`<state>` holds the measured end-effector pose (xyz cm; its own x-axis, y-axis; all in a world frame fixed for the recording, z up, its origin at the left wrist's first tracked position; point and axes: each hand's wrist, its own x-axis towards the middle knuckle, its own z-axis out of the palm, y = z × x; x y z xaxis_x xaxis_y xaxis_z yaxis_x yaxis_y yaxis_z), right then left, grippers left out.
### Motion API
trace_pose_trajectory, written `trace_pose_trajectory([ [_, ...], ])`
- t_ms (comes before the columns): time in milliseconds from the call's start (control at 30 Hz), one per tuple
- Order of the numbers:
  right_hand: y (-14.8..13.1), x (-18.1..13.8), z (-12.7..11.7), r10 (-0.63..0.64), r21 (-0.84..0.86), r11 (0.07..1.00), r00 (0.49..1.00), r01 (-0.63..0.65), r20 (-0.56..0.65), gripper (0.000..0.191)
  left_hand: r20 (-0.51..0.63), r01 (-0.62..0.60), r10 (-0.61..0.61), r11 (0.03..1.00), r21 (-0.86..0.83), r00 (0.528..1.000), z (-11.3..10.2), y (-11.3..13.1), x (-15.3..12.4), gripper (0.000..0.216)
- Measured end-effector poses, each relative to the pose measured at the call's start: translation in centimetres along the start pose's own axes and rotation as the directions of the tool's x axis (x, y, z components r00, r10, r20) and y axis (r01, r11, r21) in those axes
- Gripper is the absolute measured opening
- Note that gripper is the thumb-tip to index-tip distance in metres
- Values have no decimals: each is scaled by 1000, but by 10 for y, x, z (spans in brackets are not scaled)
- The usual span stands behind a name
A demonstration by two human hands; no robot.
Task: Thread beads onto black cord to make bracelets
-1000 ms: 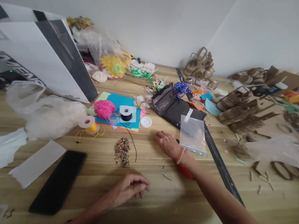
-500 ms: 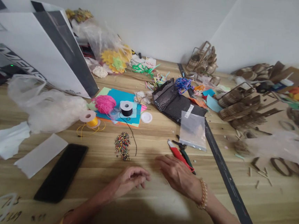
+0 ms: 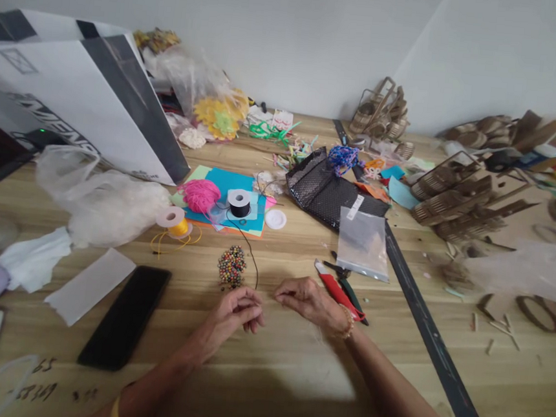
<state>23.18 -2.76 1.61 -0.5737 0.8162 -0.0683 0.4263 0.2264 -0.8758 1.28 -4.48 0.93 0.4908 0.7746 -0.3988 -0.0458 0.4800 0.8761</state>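
Note:
My left hand (image 3: pixel 240 312) is half curled just below a small pile of multicoloured beads (image 3: pixel 232 266). Its thumb rests towards the bent fingers, and what they hold, if anything, is hidden. The free end of a black cord (image 3: pixel 253 256) comes down close to these fingers from a spool of black cord (image 3: pixel 239 203). Facing it across a small gap, my right hand (image 3: pixel 306 300) has thumb and fingertips pinched together; anything between them is too small to make out. Red-handled cutters (image 3: pixel 336 291) and dark green-handled pliers (image 3: pixel 352 293) lie right of that hand.
A black phone (image 3: pixel 125 318) and a white paper strip (image 3: pixel 90 288) lie left. Behind are a yellow cord spool (image 3: pixel 174 221), pink yarn (image 3: pixel 201 195), a white lid (image 3: pixel 276 219) and a clear plastic bag (image 3: pixel 363 243). Small woven baskets (image 3: pixel 449 197) stand right.
My right hand has moved left and slightly up, away from the cutters, and its fingers have come together. My left hand has shifted up towards the beads. The view has turned slightly.

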Motion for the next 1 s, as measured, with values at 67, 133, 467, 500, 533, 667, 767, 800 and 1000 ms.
trace_pose_trajectory([
  [67, -5, -1, -3, 15, -22, 1000, 1000, -16, -14, 26, 13, 24, -25, 999, 26, 1000, -2, 1, 0, 39],
  [133, -9, 0, -5, 26, -34, 999, 999, -27, -37, 26, 43, 62, -65, 995, 78, 997, -4, 1, 1, 39],
  [467, -12, 0, -12, 93, -76, 992, 985, -105, -142, 29, -8, 131, -132, 972, 197, 991, -10, -2, 0, 40],
  [500, -13, 0, -13, 96, -84, 991, 986, -108, -137, 29, -17, 130, -129, 969, 211, 991, -11, -2, -1, 40],
  [533, -13, 0, -13, 94, -93, 990, 987, -106, -129, 28, -27, 124, -121, 966, 228, 992, -12, -3, -1, 40],
  [667, -11, -1, -15, 25, -180, 983, 996, -40, -86, 22, -60, 59, -40, 936, 347, 997, -17, -4, -1, 33],
  [767, -10, -3, -11, -16, -314, 949, 984, -42, -178, 33, -57, 0, 30, 884, 468, 998, -18, -4, 0, 25],
  [800, -12, -3, -7, -36, -339, 940, 977, -38, -210, 41, -55, -12, 46, 863, 506, 997, -18, -4, 1, 22],
  [1000, -25, 5, 27, -208, -249, 949, 977, 192, -40, 40, -60, -68, 162, 681, 729, 985, -16, -2, 8, 16],
])
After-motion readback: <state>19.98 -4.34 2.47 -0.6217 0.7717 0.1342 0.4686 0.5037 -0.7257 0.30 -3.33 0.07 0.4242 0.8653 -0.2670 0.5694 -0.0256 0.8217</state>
